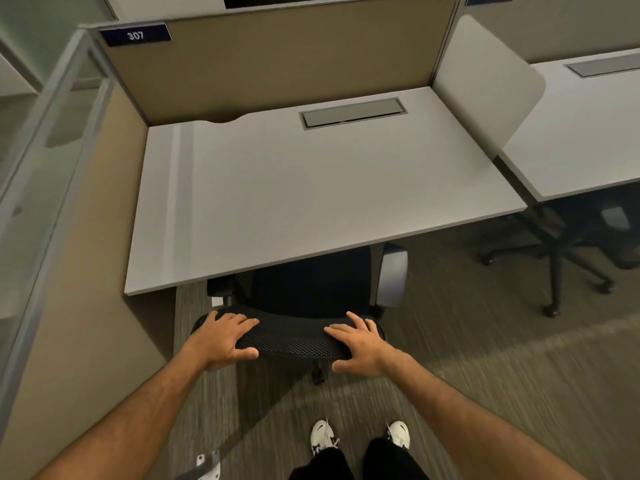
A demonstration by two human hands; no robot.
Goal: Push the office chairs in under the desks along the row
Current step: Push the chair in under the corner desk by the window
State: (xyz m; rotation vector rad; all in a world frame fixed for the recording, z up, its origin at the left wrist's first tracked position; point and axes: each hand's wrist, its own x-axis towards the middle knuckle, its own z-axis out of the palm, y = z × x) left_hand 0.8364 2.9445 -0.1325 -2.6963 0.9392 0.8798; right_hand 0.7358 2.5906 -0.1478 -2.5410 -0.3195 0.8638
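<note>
step: we're pushing the chair [304,306] in under the worktop [311,188] marked 307 [135,35]; seat is mostly under, backrest top [291,337] sits just outside the front edge.
left hand [221,339]: flat on the backrest top, fingers spread, thumb hooked on the near side; loose hold, not a tight clamp.
right hand [362,344]: same, palm down on the right end, fingers splayed.
how: we push level with both hands so the chair doesn't swivel; we watch the armrests [393,278], they look close to the worktop's underside and may catch.
stop: probably when the backrest meets the edge.
surface: worktop bare, with a closed cable hatch [353,112].
floor: striped carpet [485,375], casters should roll with some drag.
room: tan partition [277,64] behind, glass panel [52,150] left; next worktop [571,161] right, its chair [571,251] looks partly under.
</note>
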